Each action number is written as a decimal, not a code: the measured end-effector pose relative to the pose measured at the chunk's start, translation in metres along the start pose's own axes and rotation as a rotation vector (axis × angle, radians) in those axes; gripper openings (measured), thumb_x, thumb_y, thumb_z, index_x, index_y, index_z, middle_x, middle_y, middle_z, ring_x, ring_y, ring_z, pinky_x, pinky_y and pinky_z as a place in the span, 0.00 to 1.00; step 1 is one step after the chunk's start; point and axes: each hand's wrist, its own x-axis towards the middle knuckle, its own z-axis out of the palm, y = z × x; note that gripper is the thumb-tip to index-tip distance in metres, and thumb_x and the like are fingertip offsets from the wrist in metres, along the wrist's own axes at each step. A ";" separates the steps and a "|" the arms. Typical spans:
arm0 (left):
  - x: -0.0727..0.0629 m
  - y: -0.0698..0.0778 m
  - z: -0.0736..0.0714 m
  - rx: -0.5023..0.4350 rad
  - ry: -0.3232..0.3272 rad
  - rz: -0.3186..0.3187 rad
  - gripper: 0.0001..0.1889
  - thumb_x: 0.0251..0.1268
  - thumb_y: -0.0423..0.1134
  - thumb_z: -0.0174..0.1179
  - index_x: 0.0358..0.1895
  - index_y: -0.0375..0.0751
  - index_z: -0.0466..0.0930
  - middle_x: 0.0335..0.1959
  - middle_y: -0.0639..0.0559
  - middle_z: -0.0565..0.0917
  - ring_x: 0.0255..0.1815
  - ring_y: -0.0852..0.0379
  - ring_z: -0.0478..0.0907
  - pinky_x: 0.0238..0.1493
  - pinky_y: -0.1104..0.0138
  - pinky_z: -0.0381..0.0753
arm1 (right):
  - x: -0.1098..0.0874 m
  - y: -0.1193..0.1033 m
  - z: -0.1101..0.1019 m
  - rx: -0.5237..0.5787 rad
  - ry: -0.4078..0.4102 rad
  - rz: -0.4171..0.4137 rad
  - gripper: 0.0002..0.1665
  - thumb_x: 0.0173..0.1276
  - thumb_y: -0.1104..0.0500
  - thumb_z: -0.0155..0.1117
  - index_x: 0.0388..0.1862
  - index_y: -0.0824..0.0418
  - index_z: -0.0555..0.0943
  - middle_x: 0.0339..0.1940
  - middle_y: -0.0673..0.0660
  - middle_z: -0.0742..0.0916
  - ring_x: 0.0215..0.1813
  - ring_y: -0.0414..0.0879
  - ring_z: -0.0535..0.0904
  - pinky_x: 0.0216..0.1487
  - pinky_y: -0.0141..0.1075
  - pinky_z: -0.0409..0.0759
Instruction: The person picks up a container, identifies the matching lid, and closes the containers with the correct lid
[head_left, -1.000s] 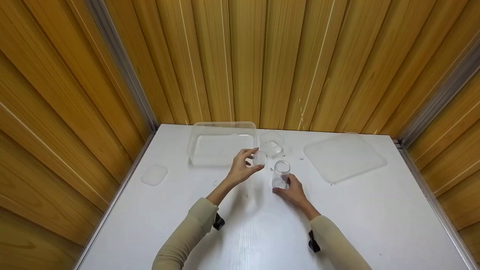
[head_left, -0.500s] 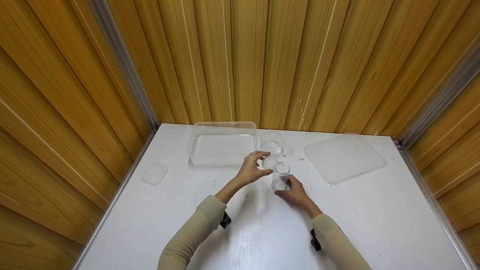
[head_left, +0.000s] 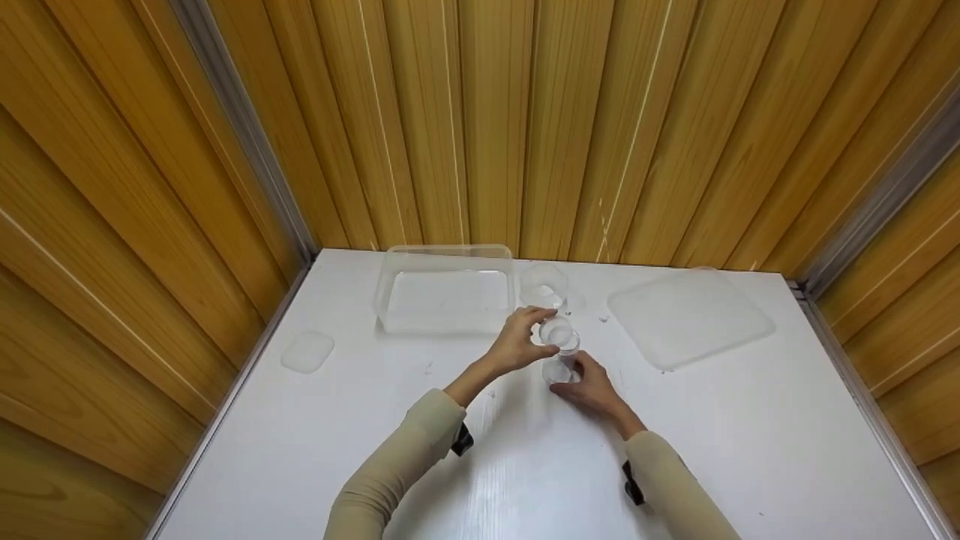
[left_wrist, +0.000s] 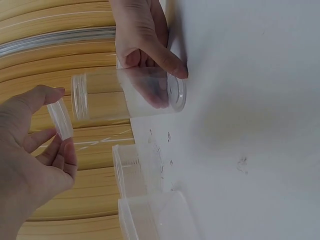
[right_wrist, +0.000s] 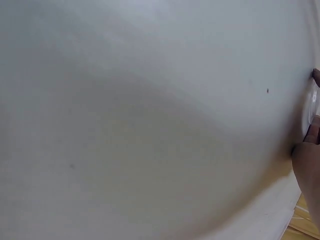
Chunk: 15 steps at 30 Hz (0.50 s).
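1. Head view: the left hand (head_left: 519, 339), thumb and fingers parted across a lid (head_left: 556, 330), pinches it by its rim over the mouth of the jar (head_left: 556, 373). The right hand (head_left: 592, 386) grips the jar low down, from its 4 o'clock side. The jar stands roughly upright over the desk (head_left: 300, 457).
2. Surroundings, taken from the jar: pot (head_left: 543, 283) at 12 o'clock, tub (head_left: 383, 296) at 10, small lid (head_left: 307, 352) at 9, large lid (head_left: 690, 315) between 2 and 3.
3. Left wrist view: the lid lies between 8 and 9 o'clock of the jar's middle, just beside the threaded mouth and tilted to it. It is not seated; whether any edge touches cannot be confirmed. The right thumb bears near the jar's base, with fingers behind the wall.
4. Right wrist view: only part of the right hand and a sliver of clear plastic, probably the jar's base, show at 3 o'clock. Nothing further can be established here.
5. Assessment: the step in hand appears to be fitting the lid to the jar. The next move calls for levelling and centring the lid on the mouth, then probably turning it on the thread, with the jar held steady.
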 end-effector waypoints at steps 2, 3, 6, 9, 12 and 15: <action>0.001 0.000 0.000 0.007 0.000 0.009 0.31 0.52 0.33 0.76 0.62 0.29 0.80 0.58 0.38 0.84 0.56 0.44 0.78 0.52 0.65 0.78 | 0.000 0.000 0.002 -0.006 0.018 -0.017 0.42 0.57 0.63 0.80 0.68 0.71 0.71 0.68 0.69 0.79 0.73 0.64 0.72 0.75 0.57 0.67; 0.001 0.000 0.000 0.012 0.000 0.014 0.31 0.52 0.33 0.76 0.62 0.29 0.80 0.58 0.38 0.84 0.56 0.44 0.79 0.54 0.63 0.78 | 0.000 0.000 0.002 -0.013 0.026 -0.029 0.42 0.57 0.62 0.81 0.67 0.70 0.72 0.67 0.68 0.79 0.72 0.63 0.73 0.75 0.56 0.68; 0.002 0.000 0.000 0.017 -0.005 0.017 0.30 0.51 0.32 0.76 0.61 0.30 0.81 0.58 0.38 0.84 0.57 0.43 0.79 0.60 0.58 0.78 | 0.000 0.000 0.004 -0.036 0.044 -0.045 0.42 0.55 0.60 0.82 0.65 0.70 0.73 0.65 0.67 0.81 0.70 0.62 0.74 0.73 0.56 0.69; 0.002 0.000 0.001 0.030 -0.016 0.013 0.30 0.51 0.32 0.76 0.61 0.30 0.81 0.58 0.38 0.84 0.59 0.43 0.78 0.63 0.56 0.77 | -0.002 0.000 0.003 -0.034 0.047 -0.033 0.42 0.53 0.61 0.83 0.65 0.70 0.73 0.65 0.67 0.81 0.70 0.62 0.75 0.74 0.56 0.69; 0.001 0.000 0.003 0.049 -0.029 0.010 0.30 0.51 0.32 0.76 0.61 0.31 0.81 0.58 0.38 0.84 0.60 0.43 0.78 0.64 0.56 0.77 | -0.003 0.001 0.003 -0.032 0.041 -0.024 0.40 0.55 0.62 0.82 0.65 0.70 0.74 0.65 0.68 0.81 0.70 0.63 0.75 0.74 0.56 0.69; 0.001 0.000 0.004 0.066 -0.040 0.012 0.30 0.51 0.31 0.76 0.61 0.30 0.81 0.58 0.39 0.84 0.61 0.43 0.77 0.65 0.57 0.76 | -0.003 0.002 0.003 -0.036 0.042 -0.029 0.37 0.56 0.62 0.81 0.63 0.69 0.76 0.63 0.67 0.82 0.70 0.63 0.76 0.74 0.56 0.69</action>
